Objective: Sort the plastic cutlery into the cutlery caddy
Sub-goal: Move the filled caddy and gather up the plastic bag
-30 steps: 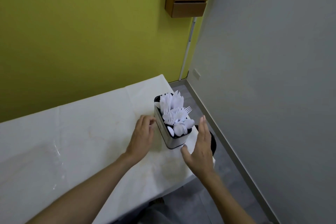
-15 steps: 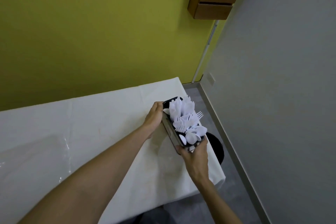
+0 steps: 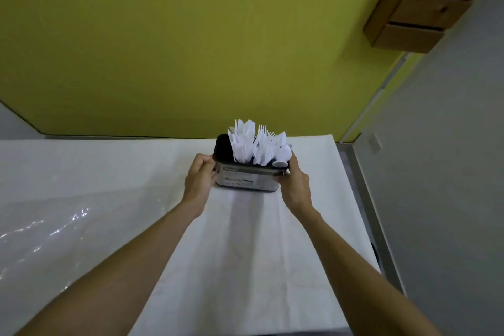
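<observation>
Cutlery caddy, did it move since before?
Yes. The cutlery caddy, gripped by the left hand and right hand, moved away from the table's right edge, toward its middle.

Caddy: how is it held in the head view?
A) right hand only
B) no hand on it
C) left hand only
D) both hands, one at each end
D: the left hand grips the left end of the caddy and the right hand grips its right end.
</observation>
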`<move>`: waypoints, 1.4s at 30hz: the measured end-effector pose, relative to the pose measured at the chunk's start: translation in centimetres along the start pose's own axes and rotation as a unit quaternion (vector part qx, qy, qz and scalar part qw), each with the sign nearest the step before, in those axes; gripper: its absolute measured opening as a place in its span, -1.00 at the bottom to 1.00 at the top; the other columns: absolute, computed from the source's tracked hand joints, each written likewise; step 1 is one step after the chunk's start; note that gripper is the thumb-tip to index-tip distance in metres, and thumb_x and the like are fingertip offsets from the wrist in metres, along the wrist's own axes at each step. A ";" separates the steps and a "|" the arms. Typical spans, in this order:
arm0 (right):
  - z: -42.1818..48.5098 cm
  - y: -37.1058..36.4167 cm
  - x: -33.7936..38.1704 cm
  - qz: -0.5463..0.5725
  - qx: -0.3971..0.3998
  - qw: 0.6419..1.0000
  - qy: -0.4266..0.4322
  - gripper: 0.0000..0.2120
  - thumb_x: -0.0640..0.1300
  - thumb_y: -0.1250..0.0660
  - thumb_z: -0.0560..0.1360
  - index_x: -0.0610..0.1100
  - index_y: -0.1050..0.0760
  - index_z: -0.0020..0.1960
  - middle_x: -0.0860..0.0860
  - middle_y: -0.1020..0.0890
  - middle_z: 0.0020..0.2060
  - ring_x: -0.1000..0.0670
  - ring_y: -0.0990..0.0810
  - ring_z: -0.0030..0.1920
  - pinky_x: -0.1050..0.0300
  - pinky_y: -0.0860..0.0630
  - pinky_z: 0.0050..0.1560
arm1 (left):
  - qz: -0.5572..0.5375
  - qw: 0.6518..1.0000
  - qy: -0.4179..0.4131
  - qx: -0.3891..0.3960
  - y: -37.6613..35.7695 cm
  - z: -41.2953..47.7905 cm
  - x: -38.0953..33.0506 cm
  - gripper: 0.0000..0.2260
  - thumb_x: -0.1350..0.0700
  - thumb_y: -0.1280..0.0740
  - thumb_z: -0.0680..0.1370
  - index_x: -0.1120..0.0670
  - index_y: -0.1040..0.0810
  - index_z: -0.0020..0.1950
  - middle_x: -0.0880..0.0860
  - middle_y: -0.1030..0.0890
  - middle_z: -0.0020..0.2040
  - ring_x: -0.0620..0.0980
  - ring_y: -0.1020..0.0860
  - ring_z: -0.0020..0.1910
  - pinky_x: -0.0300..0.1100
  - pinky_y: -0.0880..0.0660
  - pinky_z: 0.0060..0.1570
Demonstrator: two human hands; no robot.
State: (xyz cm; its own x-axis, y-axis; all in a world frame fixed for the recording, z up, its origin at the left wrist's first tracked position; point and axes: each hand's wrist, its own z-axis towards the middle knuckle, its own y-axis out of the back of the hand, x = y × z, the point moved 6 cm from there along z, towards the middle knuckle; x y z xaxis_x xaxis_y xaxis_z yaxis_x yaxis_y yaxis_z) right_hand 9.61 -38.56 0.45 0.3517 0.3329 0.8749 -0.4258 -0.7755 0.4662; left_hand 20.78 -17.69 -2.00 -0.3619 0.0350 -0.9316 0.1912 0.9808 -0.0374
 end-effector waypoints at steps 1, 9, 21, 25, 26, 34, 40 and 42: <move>0.5 -1.0 0.6 0.003 0.003 1.000 0.009 -0.28 -0.42 -0.15 0.51 0.13 -0.13 0.53 -0.05 -0.59 -0.02 -0.11 -0.56 -0.06 0.24 -0.48 -0.17 | 0.001 1.000 0.002 -0.009 1.0 0.2 0.0 -0.74 0.19 -0.20 0.57 -0.03 -0.45 -0.30 0.08 -0.54 -0.12 0.00 -0.55 -0.04 -0.05 -0.52 0.17; 2.0 -4.3 1.3 0.043 -0.008 0.999 0.006 -0.30 -0.44 -0.11 0.48 0.13 -0.23 0.48 0.08 -0.58 -0.03 -0.10 -0.57 0.04 0.20 -0.48 -0.07 | -0.018 1.000 0.015 -0.020 3.3 1.5 -0.1 -0.81 0.22 -0.17 0.59 0.04 -0.42 -0.21 0.16 -0.53 -0.05 0.05 -0.52 -0.01 0.06 -0.48 0.22; -3.2 -5.4 -3.2 0.028 -0.075 0.987 -0.136 -0.35 -0.49 -0.10 0.52 -0.12 -0.07 0.54 -0.09 -0.33 0.45 -0.10 -0.43 0.35 -0.02 -0.41 0.36 | 0.435 0.882 -0.038 -0.177 9.9 -2.4 3.6 -0.64 0.19 -0.15 0.62 0.19 -0.31 0.42 0.18 -0.27 0.48 0.23 -0.04 0.52 0.15 -0.08 0.45; -7.6 -5.0 -5.6 0.005 -0.047 0.992 -0.116 -0.47 -0.46 -0.04 0.54 -0.06 -0.26 0.42 -0.05 -0.48 0.29 -0.04 -0.54 0.17 0.13 -0.51 0.08 | 0.508 0.838 0.128 -0.155 14.3 -6.7 10.2 -0.57 0.02 -0.04 0.65 0.14 -0.19 0.49 0.12 -0.04 0.57 0.29 0.06 0.52 0.23 -0.02 0.44; -8.1 -4.8 -6.0 -0.001 -0.047 0.993 -0.112 -0.48 -0.46 -0.03 0.53 -0.06 -0.29 0.40 -0.04 -0.50 0.26 -0.04 -0.55 0.14 0.19 -0.49 0.01 | 0.532 0.829 0.113 -0.127 14.1 -7.4 10.8 -0.56 -0.01 -0.01 0.65 0.10 -0.17 0.51 0.10 -0.02 0.57 0.28 0.03 0.52 0.19 -0.08 0.43; -10.6 -0.5 -8.2 -0.087 -0.069 0.990 -0.083 -0.51 -0.48 -0.01 0.51 -0.14 -0.45 0.29 -0.04 -0.57 0.21 -0.03 -0.53 0.18 0.18 -0.43 0.13 | 0.590 0.793 -0.075 0.136 1.3 -11.6 12.0 -0.37 -0.12 0.29 0.56 0.12 -0.13 0.54 0.14 -0.08 0.56 0.10 -0.12 0.52 -0.11 0.04 0.43; -12.5 -0.3 -8.6 -0.244 -0.085 0.965 0.039 -0.63 -0.28 -0.10 0.61 -0.10 -0.46 0.36 -0.09 -0.49 0.36 -0.15 -0.42 0.37 0.08 -0.30 0.36 | 0.552 0.796 -0.201 0.146 -4.1 -14.1 11.6 -0.46 0.38 -0.05 0.55 0.14 -0.16 0.53 0.06 -0.10 0.56 0.05 0.04 0.55 -0.04 -0.04 0.51; -13.0 -2.6 -8.7 -0.319 0.006 0.944 0.082 -0.55 -0.02 0.06 0.65 0.02 -0.24 0.52 -0.04 -0.18 0.54 -0.15 -0.11 0.55 -0.02 -0.07 0.50 | 0.638 0.740 -0.200 0.079 -1.9 -12.3 11.3 -0.47 0.22 -0.14 0.55 0.08 -0.18 0.53 0.08 -0.11 0.56 0.13 0.02 0.55 0.19 -0.04 0.46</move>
State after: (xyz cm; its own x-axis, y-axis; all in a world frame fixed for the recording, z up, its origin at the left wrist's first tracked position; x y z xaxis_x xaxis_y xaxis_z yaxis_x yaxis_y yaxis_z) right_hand -3.15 -32.45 -6.65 0.3996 0.8119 0.4257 -0.1603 -0.3954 0.9044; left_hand 5.07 -16.80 -8.00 0.4975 0.8221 -0.2768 0.2603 0.1629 0.9517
